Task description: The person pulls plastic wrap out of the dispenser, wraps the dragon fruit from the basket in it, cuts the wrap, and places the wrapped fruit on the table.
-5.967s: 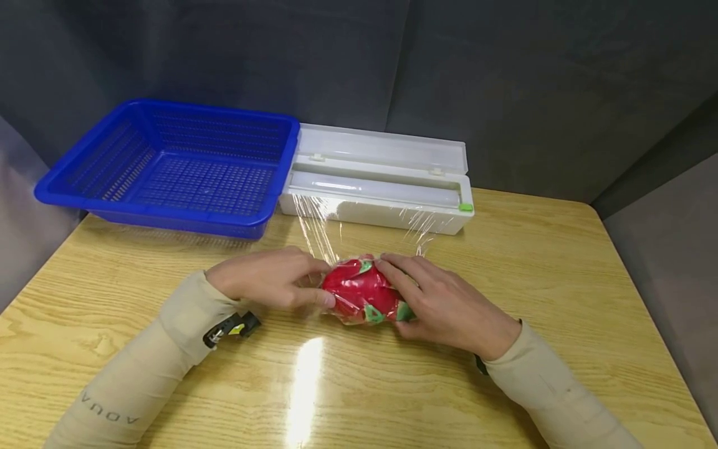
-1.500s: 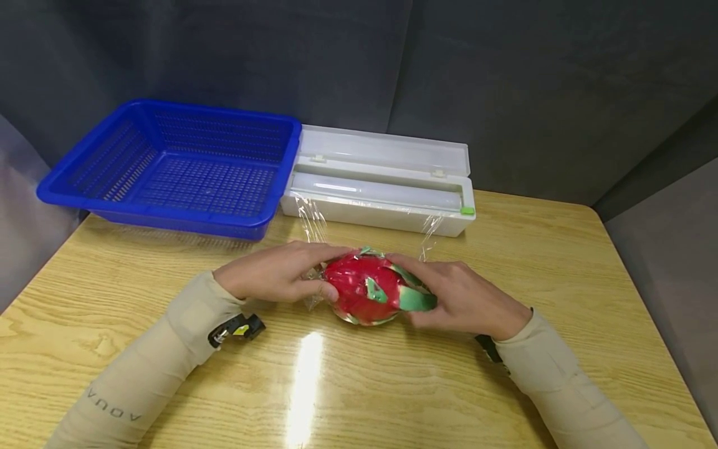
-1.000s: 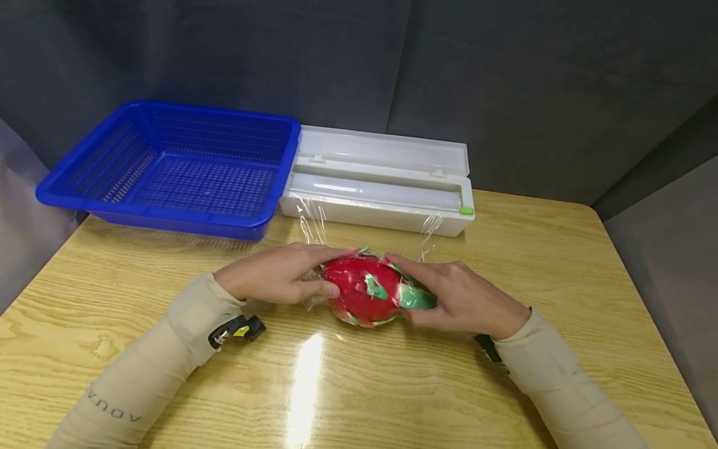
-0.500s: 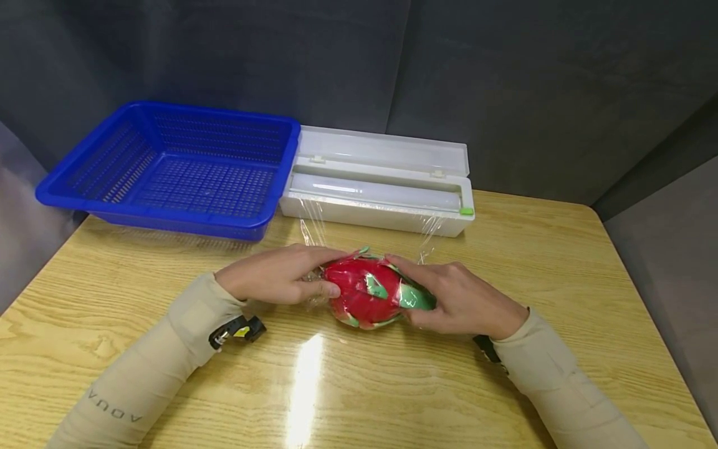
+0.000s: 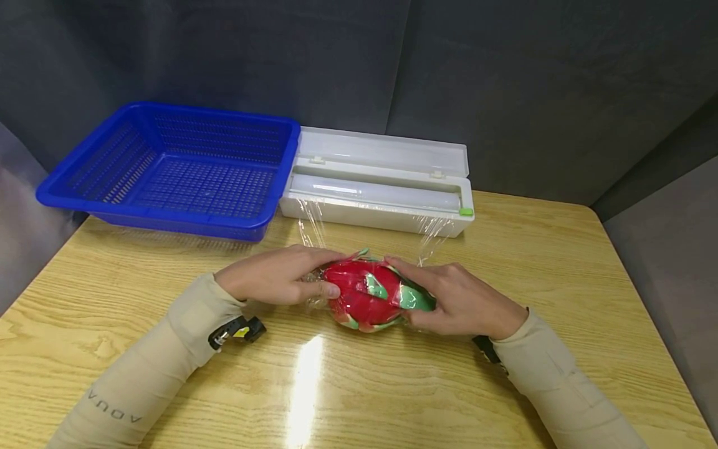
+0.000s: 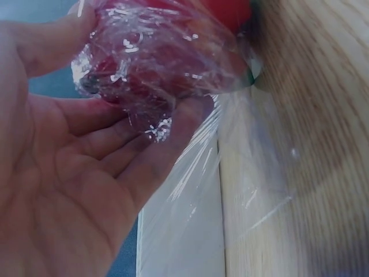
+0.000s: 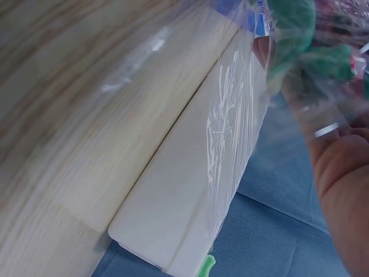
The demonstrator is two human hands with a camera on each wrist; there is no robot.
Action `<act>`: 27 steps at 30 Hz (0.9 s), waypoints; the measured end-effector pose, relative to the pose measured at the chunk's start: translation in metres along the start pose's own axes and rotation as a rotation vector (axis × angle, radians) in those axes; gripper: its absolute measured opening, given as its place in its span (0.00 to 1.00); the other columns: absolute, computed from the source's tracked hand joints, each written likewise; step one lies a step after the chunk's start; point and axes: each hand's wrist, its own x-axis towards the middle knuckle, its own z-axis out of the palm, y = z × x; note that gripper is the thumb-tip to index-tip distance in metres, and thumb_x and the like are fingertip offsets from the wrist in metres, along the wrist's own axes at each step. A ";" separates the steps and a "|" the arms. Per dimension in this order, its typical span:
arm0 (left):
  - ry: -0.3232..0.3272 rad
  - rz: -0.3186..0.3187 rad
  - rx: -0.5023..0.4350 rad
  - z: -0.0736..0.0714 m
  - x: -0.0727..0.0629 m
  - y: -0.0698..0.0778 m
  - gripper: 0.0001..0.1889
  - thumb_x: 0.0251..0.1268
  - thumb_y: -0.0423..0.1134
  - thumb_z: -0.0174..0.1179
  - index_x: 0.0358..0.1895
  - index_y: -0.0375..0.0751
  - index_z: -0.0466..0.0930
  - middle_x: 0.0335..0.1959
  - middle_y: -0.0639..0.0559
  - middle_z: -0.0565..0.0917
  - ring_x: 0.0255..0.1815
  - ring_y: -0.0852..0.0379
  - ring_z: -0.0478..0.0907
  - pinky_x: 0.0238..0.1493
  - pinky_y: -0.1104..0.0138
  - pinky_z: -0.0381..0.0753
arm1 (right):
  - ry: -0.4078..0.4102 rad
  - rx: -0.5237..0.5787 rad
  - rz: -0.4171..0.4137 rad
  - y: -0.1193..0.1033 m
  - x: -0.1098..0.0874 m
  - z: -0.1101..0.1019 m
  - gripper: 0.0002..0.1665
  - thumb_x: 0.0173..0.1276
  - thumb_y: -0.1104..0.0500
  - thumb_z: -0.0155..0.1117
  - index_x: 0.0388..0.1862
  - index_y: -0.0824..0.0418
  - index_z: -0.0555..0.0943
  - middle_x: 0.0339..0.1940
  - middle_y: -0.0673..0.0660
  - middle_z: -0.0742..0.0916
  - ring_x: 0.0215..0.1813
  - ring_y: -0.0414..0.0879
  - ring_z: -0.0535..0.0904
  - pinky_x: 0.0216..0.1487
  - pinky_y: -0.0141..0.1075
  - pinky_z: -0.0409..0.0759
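Observation:
A red dragon fruit with green scale tips is held low over the table in the head view, covered in shiny plastic wrap. My left hand grips its left end, thumb on the near side and fingers behind. Around the right end, where a broad green tip shows, my right hand holds on with thumb and fingers. Crumpled plastic wrap bunches at the left end in the left wrist view. From the fruit, a clear sheet still runs back to the white wrap dispenser, pleated along both sides.
The dispenser's lid stands open, showing the roll inside and a green slider at the right end. Left of it, a blue plastic basket sits on the wooden table. Dark cloth hangs behind.
Since six seconds ago the fruit has turned in my hands, bringing the green right tip into view, and both grips have shifted. During the last second it has dipped slightly toward me.

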 end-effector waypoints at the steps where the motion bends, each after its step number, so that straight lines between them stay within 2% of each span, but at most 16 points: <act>1: -0.004 -0.007 -0.003 0.000 0.000 0.000 0.35 0.78 0.57 0.54 0.81 0.48 0.61 0.75 0.48 0.75 0.76 0.49 0.73 0.78 0.53 0.71 | -0.003 0.003 0.001 0.000 0.000 0.000 0.47 0.59 0.53 0.72 0.78 0.58 0.69 0.42 0.51 0.91 0.24 0.29 0.71 0.26 0.23 0.75; 7: -0.014 -0.011 -0.012 -0.002 -0.001 0.003 0.34 0.78 0.57 0.54 0.80 0.46 0.63 0.74 0.48 0.77 0.75 0.49 0.75 0.77 0.52 0.73 | -0.015 0.017 0.006 0.000 0.000 0.000 0.47 0.60 0.53 0.72 0.78 0.57 0.69 0.44 0.52 0.92 0.24 0.29 0.72 0.26 0.23 0.76; 15: -0.011 -0.004 -0.022 -0.002 0.000 0.002 0.33 0.78 0.57 0.54 0.78 0.44 0.66 0.71 0.48 0.80 0.73 0.50 0.77 0.76 0.52 0.74 | -0.018 0.029 0.005 0.000 0.001 -0.001 0.47 0.59 0.54 0.71 0.79 0.58 0.69 0.42 0.51 0.91 0.26 0.30 0.73 0.27 0.23 0.77; 21: -0.025 -0.021 -0.034 -0.002 0.000 0.002 0.31 0.78 0.56 0.55 0.77 0.46 0.68 0.68 0.52 0.82 0.70 0.54 0.79 0.75 0.55 0.75 | -0.017 0.036 -0.009 0.001 0.000 -0.001 0.46 0.60 0.55 0.71 0.79 0.58 0.69 0.44 0.51 0.92 0.27 0.30 0.75 0.28 0.23 0.78; 27: -0.026 -0.011 -0.038 -0.003 -0.001 0.005 0.30 0.78 0.56 0.54 0.76 0.45 0.69 0.64 0.53 0.85 0.66 0.56 0.82 0.73 0.55 0.77 | -0.018 0.039 -0.025 0.000 0.000 0.000 0.45 0.60 0.55 0.69 0.78 0.60 0.69 0.35 0.47 0.89 0.24 0.29 0.71 0.25 0.22 0.75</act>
